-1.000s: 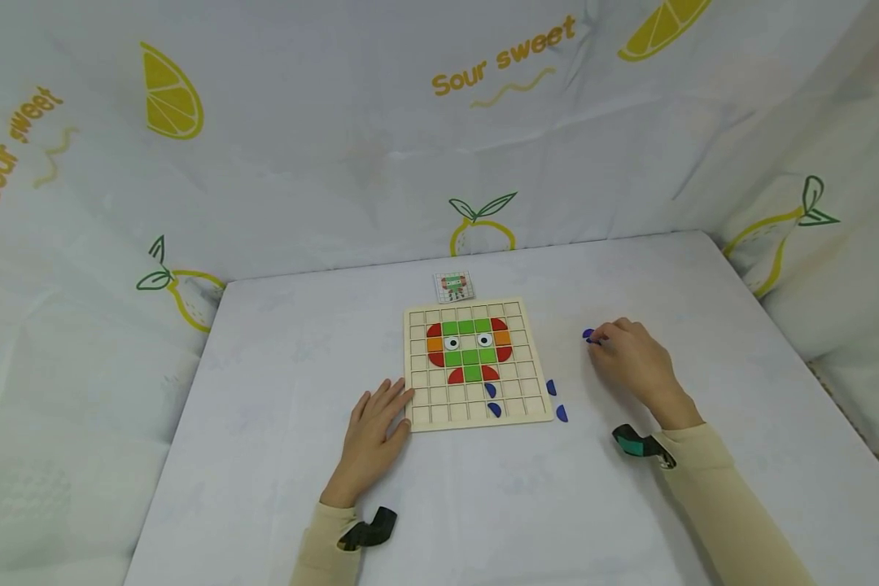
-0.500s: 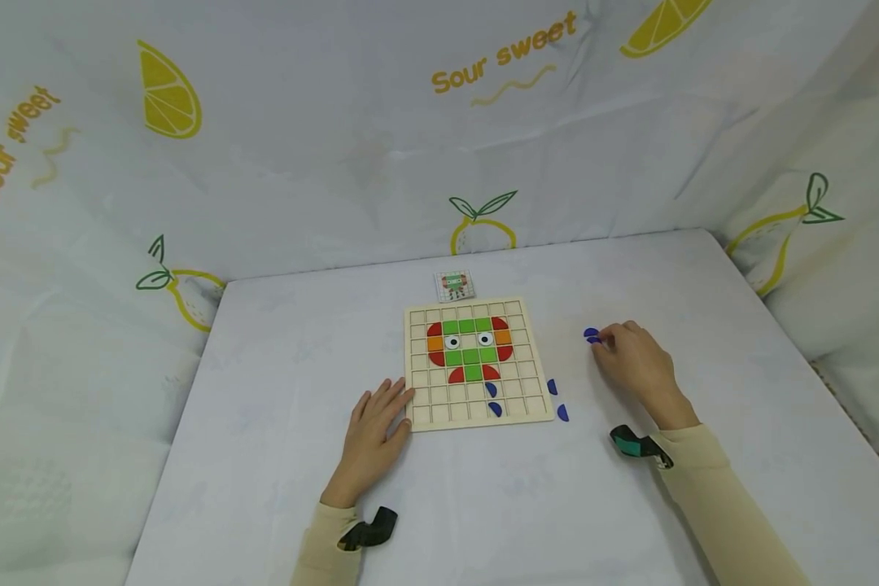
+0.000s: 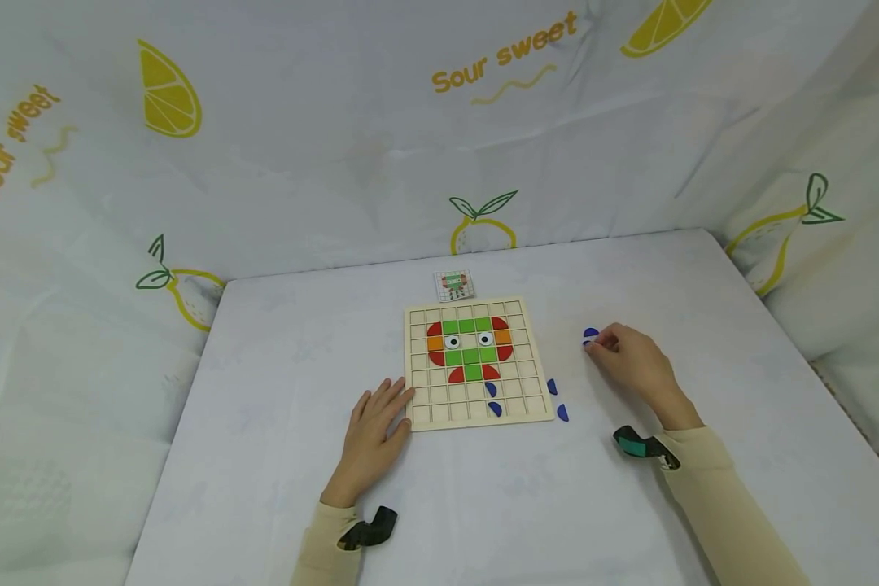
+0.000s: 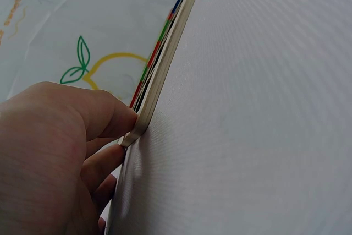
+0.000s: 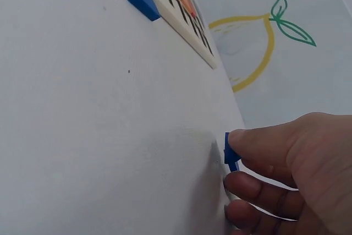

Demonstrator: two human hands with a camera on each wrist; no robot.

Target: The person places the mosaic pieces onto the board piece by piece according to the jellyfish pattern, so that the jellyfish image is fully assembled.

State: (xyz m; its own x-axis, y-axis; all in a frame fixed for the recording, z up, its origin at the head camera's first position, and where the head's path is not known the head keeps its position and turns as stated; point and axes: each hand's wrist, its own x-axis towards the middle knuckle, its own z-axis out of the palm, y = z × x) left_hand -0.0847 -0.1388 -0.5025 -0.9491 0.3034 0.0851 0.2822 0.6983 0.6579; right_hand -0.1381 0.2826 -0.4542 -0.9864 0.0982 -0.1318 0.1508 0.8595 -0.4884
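A square wooden grid board (image 3: 425,400) lies on the table, bearing a pattern of green, red, orange and eye-marked tiles. Two blue half-circle pieces (image 3: 495,409) sit on its lower part. My left hand (image 3: 372,439) rests at the near-left corner, its fingers straight; in the left wrist view, the thumb and a finger touch that board corner (image 4: 144,119). Right of the board, my right hand (image 3: 636,368) pinches a blue half-circle piece (image 5: 230,149), mostly hidden by the fingers. Another blue half-circle (image 3: 591,332) lies just beyond the fingertips.
Two blue half-circles (image 3: 562,413) lie beside the board's right edge. A small pattern card (image 3: 454,285) lies behind the board. White printed cloth (image 3: 322,163) stands up at the table's back and sides.
My right hand has shifted slightly, and the blue half-circle at its fingertips has moved a little left and nearer, apart from the other one. The left hand stays at the board.
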